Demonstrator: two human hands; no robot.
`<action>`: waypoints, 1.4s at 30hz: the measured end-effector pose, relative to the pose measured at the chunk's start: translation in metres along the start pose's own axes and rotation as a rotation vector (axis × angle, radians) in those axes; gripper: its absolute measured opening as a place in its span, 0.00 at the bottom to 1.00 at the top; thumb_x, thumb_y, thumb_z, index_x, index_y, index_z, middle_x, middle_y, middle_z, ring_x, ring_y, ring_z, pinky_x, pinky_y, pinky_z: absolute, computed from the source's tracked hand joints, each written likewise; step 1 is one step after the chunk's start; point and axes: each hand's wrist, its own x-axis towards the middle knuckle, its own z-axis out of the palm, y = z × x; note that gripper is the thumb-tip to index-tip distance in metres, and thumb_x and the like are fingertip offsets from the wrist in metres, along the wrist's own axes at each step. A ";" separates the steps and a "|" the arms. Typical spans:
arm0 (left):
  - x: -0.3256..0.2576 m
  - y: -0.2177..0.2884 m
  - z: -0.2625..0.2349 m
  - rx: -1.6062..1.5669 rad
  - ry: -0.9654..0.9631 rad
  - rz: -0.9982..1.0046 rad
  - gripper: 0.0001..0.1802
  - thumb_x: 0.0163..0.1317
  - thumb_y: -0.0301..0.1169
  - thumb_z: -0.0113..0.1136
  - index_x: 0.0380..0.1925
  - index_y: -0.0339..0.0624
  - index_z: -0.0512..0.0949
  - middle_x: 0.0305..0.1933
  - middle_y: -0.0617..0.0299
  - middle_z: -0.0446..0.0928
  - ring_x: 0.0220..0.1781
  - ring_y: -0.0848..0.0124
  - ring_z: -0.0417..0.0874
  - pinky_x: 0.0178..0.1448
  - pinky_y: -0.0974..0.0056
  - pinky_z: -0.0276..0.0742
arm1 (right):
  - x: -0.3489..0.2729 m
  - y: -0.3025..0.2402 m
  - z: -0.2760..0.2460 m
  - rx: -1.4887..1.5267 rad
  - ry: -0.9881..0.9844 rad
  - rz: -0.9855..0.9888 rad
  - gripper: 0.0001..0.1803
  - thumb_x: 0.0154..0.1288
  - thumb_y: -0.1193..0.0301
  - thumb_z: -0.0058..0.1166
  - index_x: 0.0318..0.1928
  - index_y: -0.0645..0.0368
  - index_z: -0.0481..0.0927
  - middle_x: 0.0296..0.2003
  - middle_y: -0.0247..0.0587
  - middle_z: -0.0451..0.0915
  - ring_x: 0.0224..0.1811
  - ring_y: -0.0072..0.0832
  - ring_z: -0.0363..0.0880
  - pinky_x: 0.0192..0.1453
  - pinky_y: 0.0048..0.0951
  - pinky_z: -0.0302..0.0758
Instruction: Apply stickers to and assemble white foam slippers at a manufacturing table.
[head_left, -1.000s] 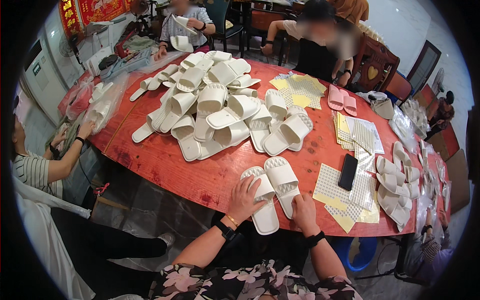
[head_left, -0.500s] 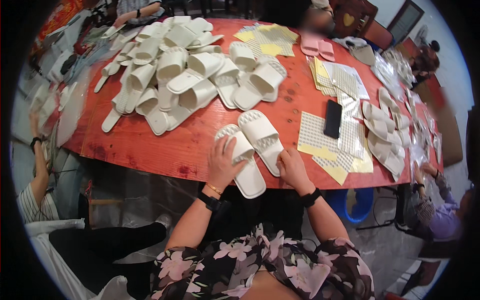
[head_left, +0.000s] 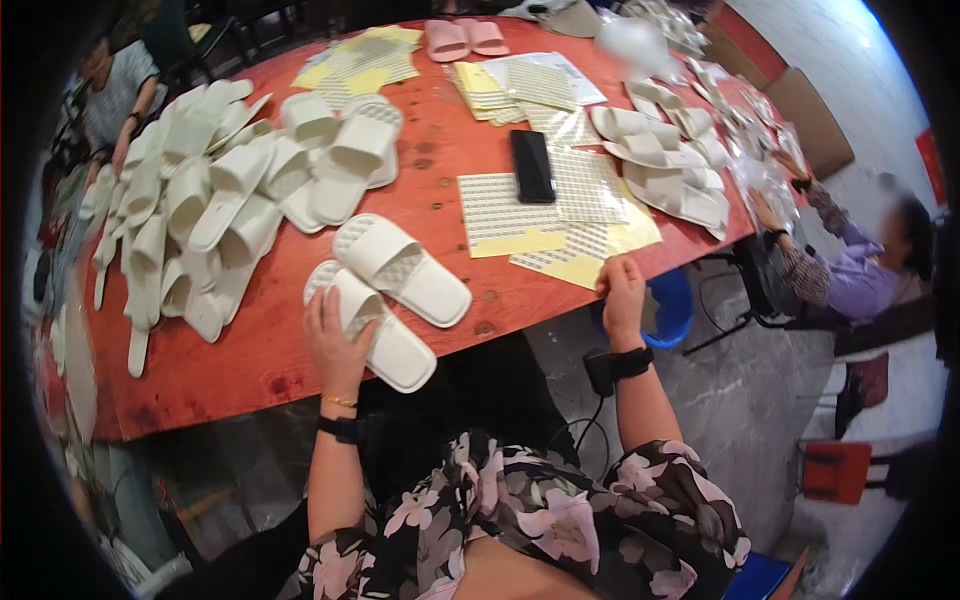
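Note:
Two white slippers lie side by side at the near table edge. My left hand [head_left: 338,340] grips the nearer slipper [head_left: 401,356] by its strap, fingers over one side and thumb near the other. The farther slipper [head_left: 430,287] rests beside it, untouched. My right hand [head_left: 624,290] is at the table's edge by the label sheets, fingers curled and pinched together; whatever may be between them is too small to make out. Sheets of small printed labels with yellow edges [head_left: 512,215] lie just beyond it, a black phone [head_left: 533,167] on top.
A heap of white slippers [head_left: 190,190] covers the left of the red table [head_left: 270,350]. More white slippers [head_left: 680,195] lie at right, pink slippers [head_left: 466,38] at the back. Co-workers sit at left and right; a blue bin [head_left: 672,308] stands below the edge.
My right hand has left the farther slipper and moved right to the label sheets. My left hand stays on the nearer slipper. The view has turned to the right.

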 end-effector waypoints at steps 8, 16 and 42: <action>0.007 0.011 0.008 -0.012 -0.028 -0.015 0.44 0.50 0.38 0.75 0.66 0.39 0.67 0.70 0.47 0.64 0.70 0.47 0.63 0.72 0.46 0.60 | 0.074 0.030 -0.222 0.203 0.518 0.020 0.02 0.68 0.77 0.50 0.40 0.60 0.74 0.26 0.34 0.74 0.22 0.22 0.71 0.22 0.23 0.68; 0.010 0.006 -0.016 0.095 -0.024 -0.045 0.44 0.50 0.38 0.74 0.67 0.39 0.67 0.70 0.47 0.65 0.72 0.47 0.62 0.74 0.47 0.59 | 0.139 0.117 -0.326 0.107 0.598 0.102 0.02 0.66 0.76 0.58 0.35 0.59 0.83 0.21 0.29 0.76 0.18 0.16 0.70 0.16 0.19 0.61; 0.004 0.017 -0.009 0.131 -0.005 -0.055 0.42 0.49 0.51 0.74 0.62 0.42 0.72 0.66 0.50 0.69 0.67 0.50 0.68 0.69 0.47 0.64 | 0.204 0.179 -0.447 -0.926 0.657 0.107 0.22 0.69 0.59 0.50 0.37 0.68 0.86 0.31 0.44 0.84 0.37 0.42 0.82 0.47 0.42 0.76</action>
